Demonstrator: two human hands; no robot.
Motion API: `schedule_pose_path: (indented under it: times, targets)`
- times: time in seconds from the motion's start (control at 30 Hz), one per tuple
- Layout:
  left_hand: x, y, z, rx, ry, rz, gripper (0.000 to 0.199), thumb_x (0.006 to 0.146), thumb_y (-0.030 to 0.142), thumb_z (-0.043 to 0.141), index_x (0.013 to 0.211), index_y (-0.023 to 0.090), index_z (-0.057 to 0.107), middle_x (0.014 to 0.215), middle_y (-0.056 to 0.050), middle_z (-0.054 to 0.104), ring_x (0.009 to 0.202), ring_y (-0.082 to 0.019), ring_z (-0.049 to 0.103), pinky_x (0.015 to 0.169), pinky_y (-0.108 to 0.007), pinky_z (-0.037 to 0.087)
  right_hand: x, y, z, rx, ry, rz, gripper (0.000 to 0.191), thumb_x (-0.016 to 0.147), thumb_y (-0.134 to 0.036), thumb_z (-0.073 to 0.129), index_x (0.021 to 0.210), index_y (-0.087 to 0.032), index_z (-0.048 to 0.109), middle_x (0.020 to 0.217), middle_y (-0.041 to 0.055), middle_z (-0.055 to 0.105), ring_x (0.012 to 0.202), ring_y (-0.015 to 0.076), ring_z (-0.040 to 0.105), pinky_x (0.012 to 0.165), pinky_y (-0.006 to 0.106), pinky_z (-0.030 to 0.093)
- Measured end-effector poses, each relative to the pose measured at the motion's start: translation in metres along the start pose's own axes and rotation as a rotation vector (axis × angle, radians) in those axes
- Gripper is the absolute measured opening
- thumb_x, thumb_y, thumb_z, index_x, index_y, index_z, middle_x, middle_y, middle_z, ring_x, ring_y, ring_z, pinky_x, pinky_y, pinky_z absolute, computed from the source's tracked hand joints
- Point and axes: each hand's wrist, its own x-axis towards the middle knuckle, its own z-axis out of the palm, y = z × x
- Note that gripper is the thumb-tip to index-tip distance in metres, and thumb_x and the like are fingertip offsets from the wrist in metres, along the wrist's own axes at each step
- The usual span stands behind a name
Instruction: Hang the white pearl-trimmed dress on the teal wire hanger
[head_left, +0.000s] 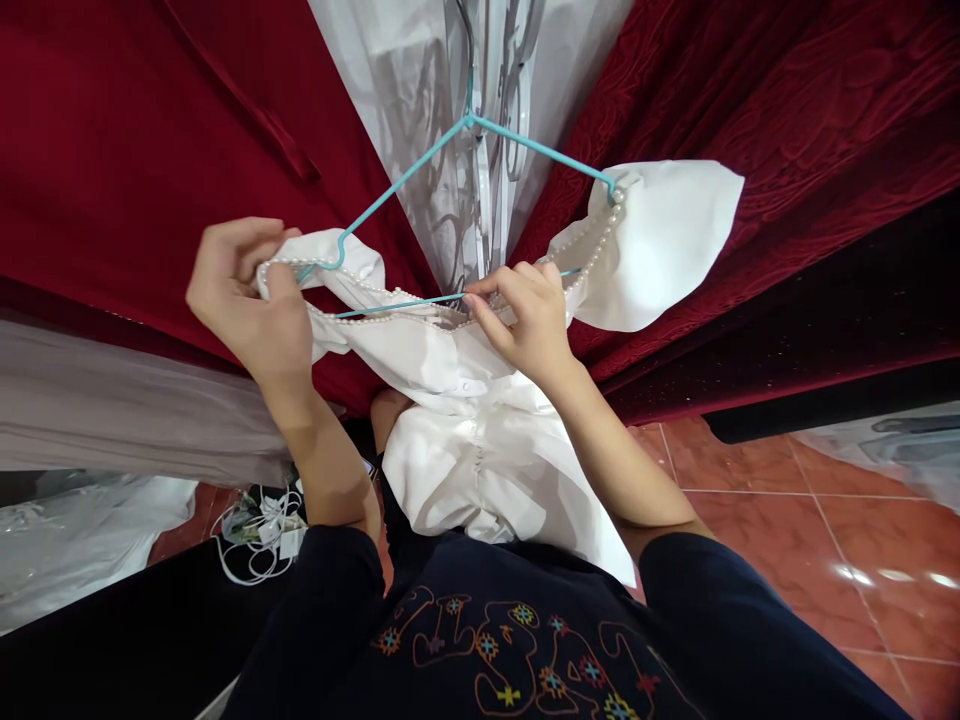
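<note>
A white dress [517, 440] with pearl-like beads along its neckline hangs in front of me from a light-blue hanger [409, 185]. Its right-hand sleeve [667, 250] sits over that end of the hanger. My left hand [251, 295] is closed around the beaded edge of the other sleeve, by the hanger's left end. With thumb and fingers pinched, my right hand [525, 315] holds the hanger's lower bar near the middle of the neckline. The palm side of both hands is partly hidden.
Dark red fabric [247, 110] hangs at the left, and patterned red cloth [787, 130] at the right. Several white hangers [517, 100] hang behind. White cables [262, 530] lie on a black surface at lower left. Red floor tiles [840, 540] show at lower right.
</note>
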Motion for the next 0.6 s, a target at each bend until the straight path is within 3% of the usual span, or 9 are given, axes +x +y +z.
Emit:
schedule_pose_path:
  times: [0.17,0.3,0.37,0.47,0.53,0.6]
  targets:
    - [0.005,-0.022,-0.028,0.041,0.161,0.007,0.017,0.09,0.007,0.059,0.099,0.019,0.068,0.097,0.0,0.071,0.094,-0.02,0.073,0.092,-0.046,0.061,0.001,0.0,-0.003,0.038,-0.055,0.048,0.031,0.104,-0.045,0.051,0.093,-0.022,0.068,0.083,0.0005,0.071,0.077,0.0165,0.056,0.082,0.036,0.033]
    - [-0.028,-0.035,-0.034,0.157,0.225,-0.103,0.011,0.089,0.016,0.066,0.098,0.02,0.07,0.096,-0.002,0.073,0.092,-0.022,0.072,0.08,-0.043,0.058,0.0,-0.001,-0.001,0.074,-0.058,0.066,0.032,0.104,-0.047,0.051,0.093,-0.022,0.067,0.082,0.0007,0.07,0.078,0.0162,0.057,0.083,0.036,0.034]
    - [-0.054,-0.041,-0.033,0.236,0.157,-0.189,0.011,0.091,0.023,0.065,0.099,0.021,0.07,0.096,-0.002,0.074,0.088,-0.02,0.072,0.077,-0.039,0.058,0.001,-0.002,0.001,0.068,-0.051,0.076,0.031,0.104,-0.047,0.052,0.093,-0.022,0.068,0.083,0.001,0.069,0.079,0.0164,0.058,0.082,0.036,0.035]
    - [-0.092,-0.043,-0.031,0.285,-0.058,-0.247,0.014,0.09,0.023,0.062,0.099,0.019,0.072,0.096,-0.005,0.076,0.089,-0.02,0.073,0.082,-0.036,0.059,0.001,-0.002,0.004,0.066,-0.045,0.08,0.03,0.103,-0.046,0.053,0.094,-0.022,0.068,0.083,0.0009,0.069,0.079,0.0162,0.058,0.083,0.036,0.035]
    - [-0.11,-0.037,-0.029,0.262,-0.184,-0.209,0.016,0.09,0.02,0.06,0.098,0.02,0.074,0.099,-0.005,0.078,0.094,-0.02,0.073,0.088,-0.035,0.058,0.001,-0.001,0.005,0.075,-0.039,0.072,0.029,0.103,-0.045,0.053,0.093,-0.022,0.067,0.082,0.0005,0.068,0.079,0.0159,0.058,0.083,0.036,0.036]
    - [-0.118,-0.024,-0.024,0.164,-0.218,-0.123,0.016,0.092,0.018,0.06,0.098,0.022,0.075,0.098,-0.004,0.078,0.092,-0.02,0.073,0.088,-0.035,0.058,0.001,-0.001,0.005,0.08,-0.042,0.07,0.03,0.103,-0.046,0.053,0.094,-0.022,0.067,0.081,0.0004,0.068,0.079,0.0161,0.058,0.084,0.036,0.036]
